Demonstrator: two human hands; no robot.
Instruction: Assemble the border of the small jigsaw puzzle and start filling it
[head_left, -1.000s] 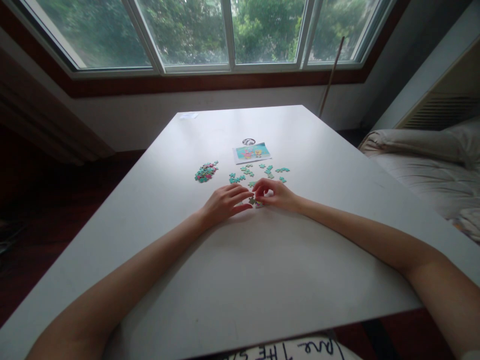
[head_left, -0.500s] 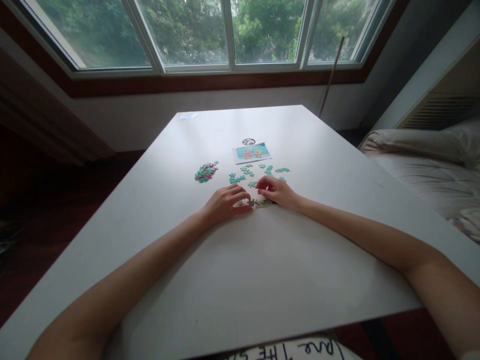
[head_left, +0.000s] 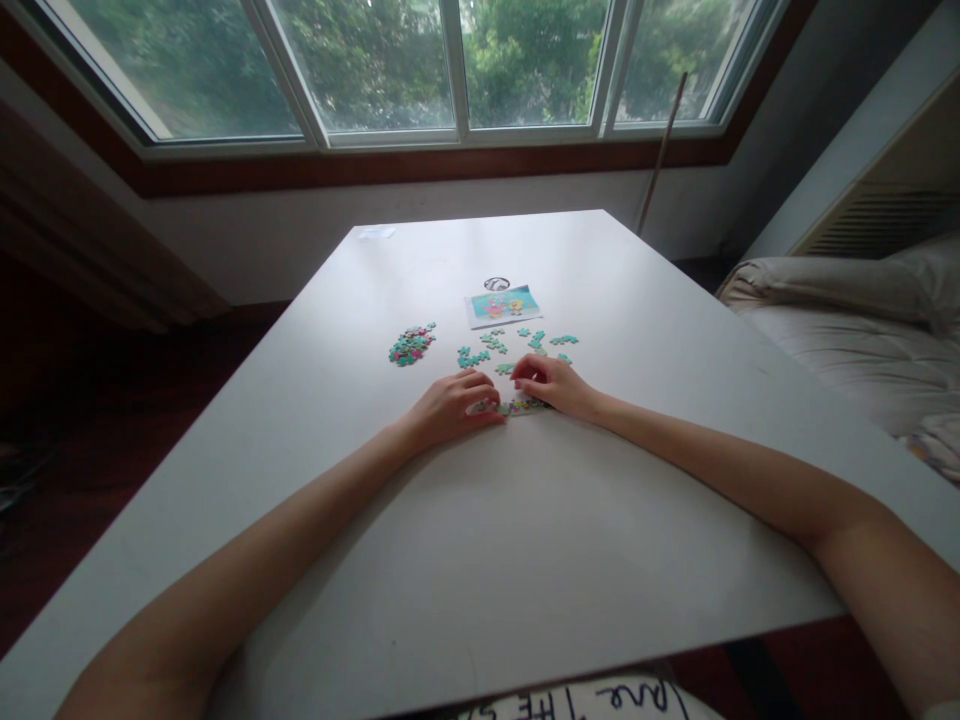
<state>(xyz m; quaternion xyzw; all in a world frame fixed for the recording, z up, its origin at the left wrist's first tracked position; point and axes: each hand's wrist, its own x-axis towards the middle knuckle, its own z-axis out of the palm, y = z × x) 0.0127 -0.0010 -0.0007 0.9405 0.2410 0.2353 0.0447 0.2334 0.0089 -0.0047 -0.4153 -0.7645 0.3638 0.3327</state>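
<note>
Was apparently joining a puzzle strip on the desk, between left hand and right hand. Had both grips curled narrow near its ends; could not tell if pinching anything. Called, seemingly, for pressing joints flush.

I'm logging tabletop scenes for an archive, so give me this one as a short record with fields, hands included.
surface: white table
left hand: curved at the left end of a row of puzzle pieces; grip unclear
right hand: curled by the row's right part; grip unclear
heap: mixed-colour pieces, left of the loose ones
loose pieces: greenish, scattered beyond the hands
picture card: lying beyond the loose pieces
round mark: dark and white, beyond the card
background: window, greenery outside
</note>
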